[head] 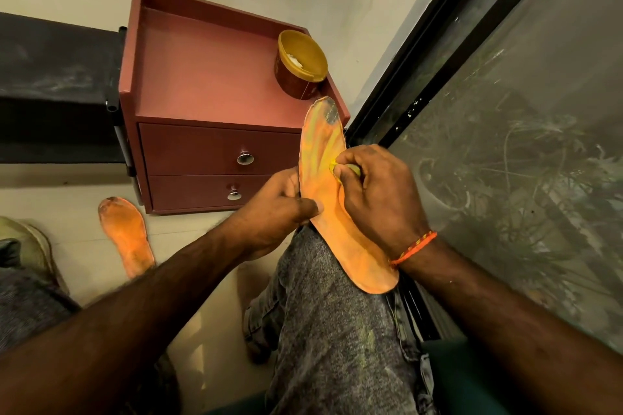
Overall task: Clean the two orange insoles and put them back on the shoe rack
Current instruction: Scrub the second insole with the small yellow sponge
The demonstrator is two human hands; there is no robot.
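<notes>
A seated person scrubs the first of 2 orange insoles, the held insole [328,192], which lies propped along a knee in grey jeans [340,330], toe end raised toward a red 2-drawer cabinet [209,84]. The left hand [279,212] grips the insole's near edge at mid-length, thumb pressed flat on the orange face and the other fingers curled behind it. The right hand [377,192], an orange thread band [413,248] at its wrist, is clenched around a small yellow cleaning pad [340,167], pinched at the fingertips and touching the insole's middle; what the pad is made of cannot be told. A dark grey stain remains at the toe tip, beyond the fingers, while the heel end rests under the right wrist. By the look of it the cleaning step is underway and unfinished: the next move seems to call for carrying the pad up to that stained toe, with the left hand holding the thin sole firm against bending. The second insole [126,236], grimy at its toe, lies on the floor well apart to the left, near a pale shoe [30,239]. An open yellow tub [301,62] holding something white stands on the cabinet top, just beyond the held insole's tip. To the left of the cabinet stands a dark structure that may be the shoe rack
</notes>
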